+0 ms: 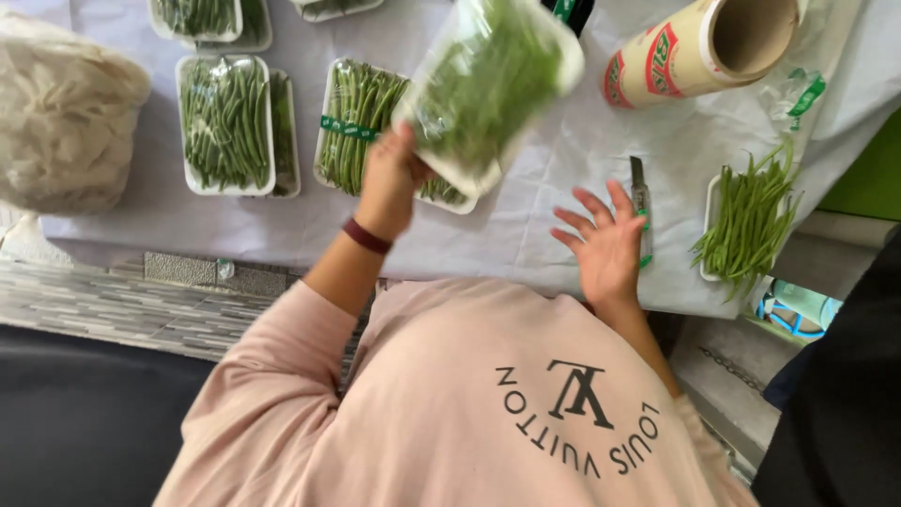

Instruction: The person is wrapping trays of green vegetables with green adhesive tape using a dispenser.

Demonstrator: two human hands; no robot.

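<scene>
Person in a pink sweatshirt stands at a table under a pale cloth. Left hand, dark band at the wrist, is clamped on the lower edge of a wrapped tray of green beans, lifted off the cloth and tilted; the tray is blurred, so how far the film covers it is hard to say. Right hand lies open, fingers spread, holding nothing, hands well apart. Just beside its fingertips, at 1 o'clock, a small cutter knife lies on the cloth. At 3 o'clock from that hand, an unwrapped tray of loose beans. At 12 o'clock, a roll of cling film. Under the lifted tray sits a banded tray of beans; at 9 o'clock from it, another wrapped tray. Far left, a bulky pale bag.
</scene>
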